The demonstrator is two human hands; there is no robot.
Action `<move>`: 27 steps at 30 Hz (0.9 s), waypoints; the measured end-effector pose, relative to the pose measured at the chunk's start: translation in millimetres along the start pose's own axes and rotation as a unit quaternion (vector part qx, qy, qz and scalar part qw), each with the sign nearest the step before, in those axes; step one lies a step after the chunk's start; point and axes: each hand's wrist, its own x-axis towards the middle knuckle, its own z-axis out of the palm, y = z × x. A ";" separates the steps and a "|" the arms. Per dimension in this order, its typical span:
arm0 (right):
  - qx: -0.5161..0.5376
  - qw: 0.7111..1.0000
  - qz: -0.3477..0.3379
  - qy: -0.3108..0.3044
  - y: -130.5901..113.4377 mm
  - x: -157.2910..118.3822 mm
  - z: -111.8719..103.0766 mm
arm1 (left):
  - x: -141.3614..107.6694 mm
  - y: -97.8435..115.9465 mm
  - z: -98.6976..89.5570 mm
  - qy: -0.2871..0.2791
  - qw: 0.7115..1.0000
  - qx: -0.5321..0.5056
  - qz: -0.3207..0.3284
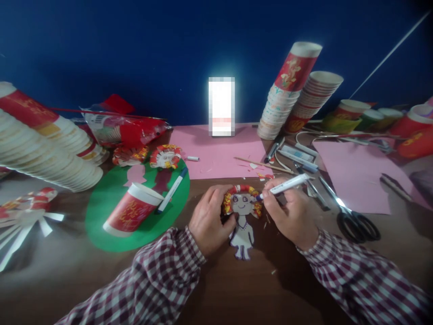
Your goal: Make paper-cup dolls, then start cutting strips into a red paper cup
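Observation:
A paper doll [242, 234] lies on the brown table, with a drawn smiling face, red and yellow paper hair and a purple-edged dress. My left hand [212, 221] grips its left side, the thumb by the neck and the fingers at the hair. In my right hand [291, 212] is a white marker [287, 184], pinched between thumb and fingers. Its dark tip points left at the doll's cheek; whether it touches the paper I cannot tell. Small paper scraps lie around the doll.
Black-handled scissors [357, 225] lie right of my right hand. A red paper cup [132, 210] and a blue-capped marker [172, 191] rest on a green sheet [98, 225]. Stacked cups [282, 99] stand behind; more stacks [50, 144] lean at left. Pink paper [219, 158] lies ahead.

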 end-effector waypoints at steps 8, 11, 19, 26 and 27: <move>0.013 1.000 0.014 -0.018 1.0 -1.5 1.0 | 0.1 -0.1 -0.2 0.001 1.000 0.001 0.002; 0.007 1.000 0.028 0.006 -1.0 -1.7 -1.4 | -0.3 -1.2 0.4 0.001 1.000 0.003 0.001; 0.048 0.998 0.039 0.023 -0.7 -4.2 -2.8 | -0.3 -1.9 0.9 0.003 1.000 -0.002 0.000; 0.050 0.998 0.030 0.001 -1.0 -3.3 -1.8 | -0.8 -2.9 0.9 0.004 1.000 -0.013 -0.004; 0.052 0.998 0.029 0.001 -1.0 -3.3 -1.6 | -0.9 -2.9 0.8 0.005 1.000 -0.015 -0.004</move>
